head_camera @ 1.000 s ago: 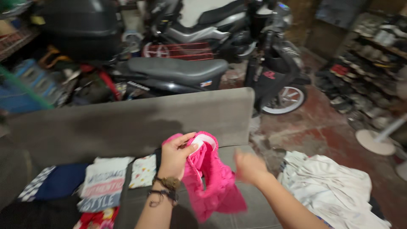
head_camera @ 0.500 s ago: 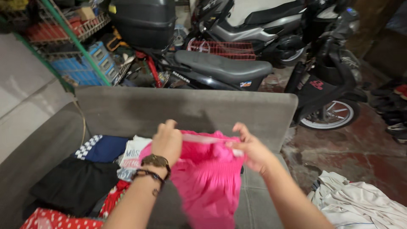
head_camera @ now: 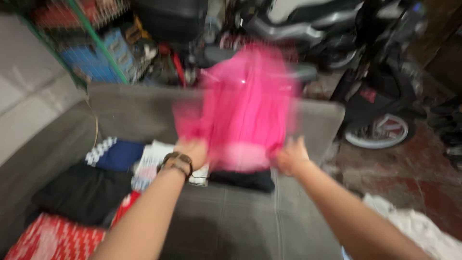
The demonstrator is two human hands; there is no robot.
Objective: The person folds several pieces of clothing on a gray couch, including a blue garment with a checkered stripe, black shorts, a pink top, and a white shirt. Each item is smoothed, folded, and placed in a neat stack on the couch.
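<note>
A bright pink garment (head_camera: 248, 103) is flung up in the air, blurred by motion, over the grey sofa (head_camera: 226, 226). My left hand (head_camera: 192, 151), with a bracelet on its wrist, grips the garment's lower left edge. On the other side, my right hand (head_camera: 288, 156) grips the lower right edge. A dark folded cloth (head_camera: 243, 179) lies on the seat just under the pink garment.
Folded clothes lie on the sofa's left: a navy piece (head_camera: 115, 154), a black piece (head_camera: 82, 192), a red patterned piece (head_camera: 53, 238), a white printed piece (head_camera: 154, 161). White laundry (head_camera: 418, 228) lies on the floor at right. Scooters (head_camera: 365, 72) and a green wire rack (head_camera: 86, 38) stand behind.
The pink garment went from held low and spread in front of me to flipped upward, and both hands dropped to its lower edge. The view shifted slightly left.
</note>
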